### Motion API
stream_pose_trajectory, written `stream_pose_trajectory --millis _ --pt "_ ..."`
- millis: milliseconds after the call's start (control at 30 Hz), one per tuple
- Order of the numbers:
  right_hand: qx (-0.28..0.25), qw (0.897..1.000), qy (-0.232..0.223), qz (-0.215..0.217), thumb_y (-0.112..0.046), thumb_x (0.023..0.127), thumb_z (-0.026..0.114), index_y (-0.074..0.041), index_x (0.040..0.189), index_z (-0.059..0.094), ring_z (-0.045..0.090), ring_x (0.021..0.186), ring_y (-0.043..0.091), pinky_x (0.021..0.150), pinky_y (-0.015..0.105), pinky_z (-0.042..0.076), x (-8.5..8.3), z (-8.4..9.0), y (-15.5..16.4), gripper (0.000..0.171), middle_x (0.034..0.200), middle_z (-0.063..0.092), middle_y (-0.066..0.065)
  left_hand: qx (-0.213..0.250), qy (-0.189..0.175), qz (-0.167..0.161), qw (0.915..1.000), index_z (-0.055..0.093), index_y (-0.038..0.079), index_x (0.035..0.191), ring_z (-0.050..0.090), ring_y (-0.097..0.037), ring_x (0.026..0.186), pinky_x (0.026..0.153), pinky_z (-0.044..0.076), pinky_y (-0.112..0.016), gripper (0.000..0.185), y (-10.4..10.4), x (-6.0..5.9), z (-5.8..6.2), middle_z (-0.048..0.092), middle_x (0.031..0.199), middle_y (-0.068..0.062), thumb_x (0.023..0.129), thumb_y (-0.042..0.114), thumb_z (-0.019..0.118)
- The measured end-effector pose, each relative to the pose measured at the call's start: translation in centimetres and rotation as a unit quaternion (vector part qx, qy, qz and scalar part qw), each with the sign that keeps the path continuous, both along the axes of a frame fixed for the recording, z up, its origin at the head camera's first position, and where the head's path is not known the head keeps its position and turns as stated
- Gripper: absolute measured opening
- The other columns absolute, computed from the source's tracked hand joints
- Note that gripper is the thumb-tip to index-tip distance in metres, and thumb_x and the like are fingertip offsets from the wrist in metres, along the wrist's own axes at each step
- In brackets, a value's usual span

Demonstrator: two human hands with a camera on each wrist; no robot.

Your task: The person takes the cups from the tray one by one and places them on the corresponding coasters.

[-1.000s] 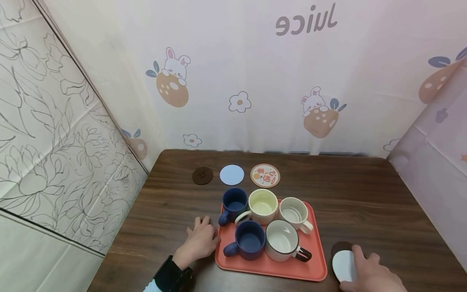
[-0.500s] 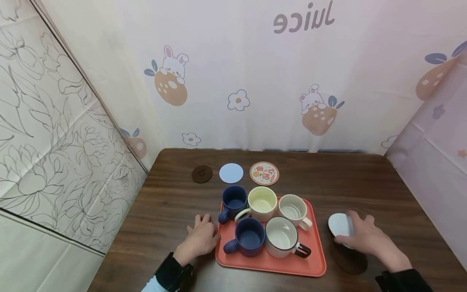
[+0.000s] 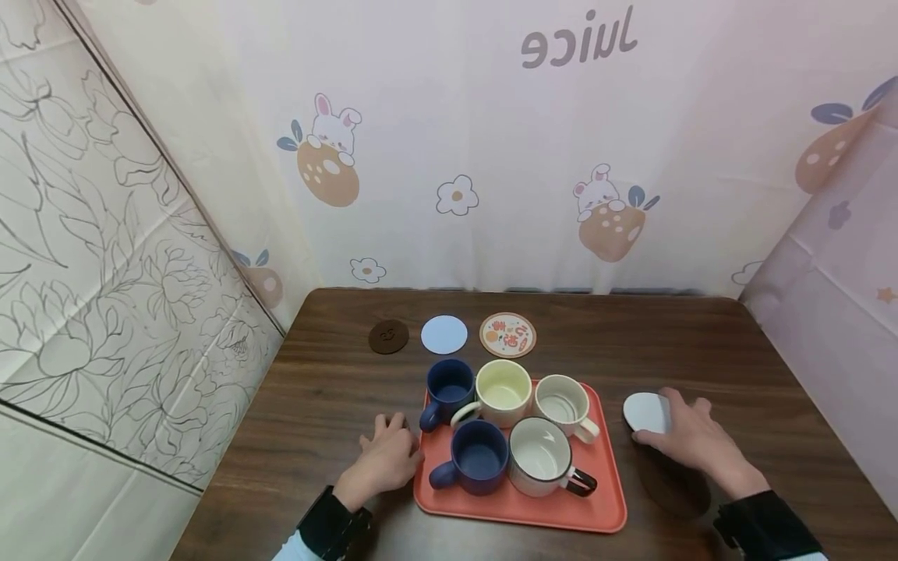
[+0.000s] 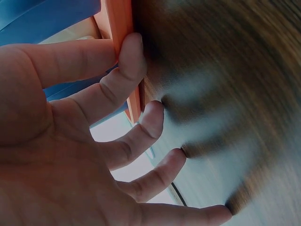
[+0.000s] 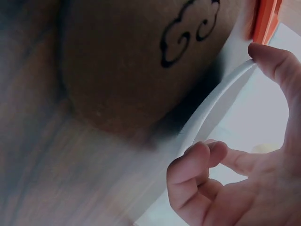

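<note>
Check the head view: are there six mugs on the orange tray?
No, the orange tray holds five mugs: two dark blue, one pale yellow and two whitish ones.

Five mugs [image 3: 503, 425] on tray [image 3: 610, 510] (mid-table); three coasters [image 3: 444, 335] behind.

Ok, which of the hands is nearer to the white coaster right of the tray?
Right. The right hand holds the white coaster; the left hand rests across the tray, at its left edge.
</note>
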State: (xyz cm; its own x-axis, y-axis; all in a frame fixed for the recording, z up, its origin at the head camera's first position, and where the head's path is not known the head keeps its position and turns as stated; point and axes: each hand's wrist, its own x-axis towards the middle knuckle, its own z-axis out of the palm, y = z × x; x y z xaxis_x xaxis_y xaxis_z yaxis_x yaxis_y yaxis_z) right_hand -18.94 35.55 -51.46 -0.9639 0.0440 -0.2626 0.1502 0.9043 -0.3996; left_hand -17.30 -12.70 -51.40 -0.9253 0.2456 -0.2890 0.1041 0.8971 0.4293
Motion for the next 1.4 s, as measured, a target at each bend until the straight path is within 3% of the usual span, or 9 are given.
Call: stream_pose_trajectory --millis 200,367,633,867,1200,1400 --pt "-0.004 1.000 0.028 0.002 -0.050 0.084 0.084 0.015 0.144 0.030 0.054 0.091 0.056 0.073 0.067 0.051 -1.1 0.5 -0.3 0.104 0.112 0.034 0.045 -0.005 -0.001 0.000 1.0000 0.068 0.015 0.072 0.040 -0.042 0.120 0.097 0.028 -0.087 0.029 -0.1 0.0 0.1 0.054 0.115 -0.011 0.099 0.022 0.072" --pt "-0.013 1.000 0.023 0.009 -0.054 0.083 0.085 0.014 0.144 0.031 0.052 0.095 0.056 0.074 0.067 0.052 -1.8 0.2 -0.8 0.106 0.115 0.036 0.045 0.001 -0.001 -0.002 1.0000 0.069 0.015 0.072 0.039 -0.042 0.121 0.097 0.028 -0.086 0.027 -0.1 -0.1 0.2 0.054 0.117 -0.011 0.099 0.020 0.072" --pt "-0.002 1.000 0.005 0.030 -0.054 0.084 0.085 0.014 0.145 0.034 0.051 0.094 0.056 0.074 0.068 0.052 -1.4 -0.2 -0.7 0.105 0.116 0.035 0.046 0.011 -0.003 -0.004 0.9999 0.068 0.015 0.072 0.039 -0.042 0.120 0.097 0.027 -0.086 0.028 -0.1 0.1 0.5 0.054 0.115 -0.010 0.099 0.020 0.072" --pt "0.023 0.999 -0.026 0.027 -0.041 0.088 0.084 0.013 0.143 0.040 0.055 0.087 0.052 0.070 0.062 0.052 -0.7 0.2 -0.6 0.089 0.112 0.037 0.047 0.019 0.001 -0.011 0.9998 0.067 0.013 0.069 0.039 -0.042 0.119 0.097 0.025 -0.088 0.031 -0.2 0.2 0.4 0.053 0.110 -0.010 0.100 0.017 0.071" --pt "0.021 0.999 -0.022 0.019 -0.034 0.088 0.084 0.013 0.142 0.041 0.054 0.091 0.055 0.073 0.067 0.052 -1.6 0.3 -1.2 0.083 0.116 0.037 0.049 0.016 -0.004 -0.019 0.9997 0.065 0.015 0.066 0.038 -0.041 0.119 0.096 0.025 -0.088 0.033 -0.4 0.1 0.4 0.051 0.107 -0.008 0.099 0.016 0.070" --pt "0.017 0.999 -0.024 0.015 -0.019 0.090 0.081 0.014 0.142 0.043 0.053 0.093 0.054 0.076 0.068 0.051 -1.1 0.5 -0.9 0.073 0.117 0.040 0.047 0.009 -0.006 -0.022 0.9997 0.067 0.015 0.068 0.038 -0.040 0.118 0.096 0.026 -0.086 0.032 -0.4 0.0 0.4 0.051 0.106 -0.007 0.099 0.018 0.071"
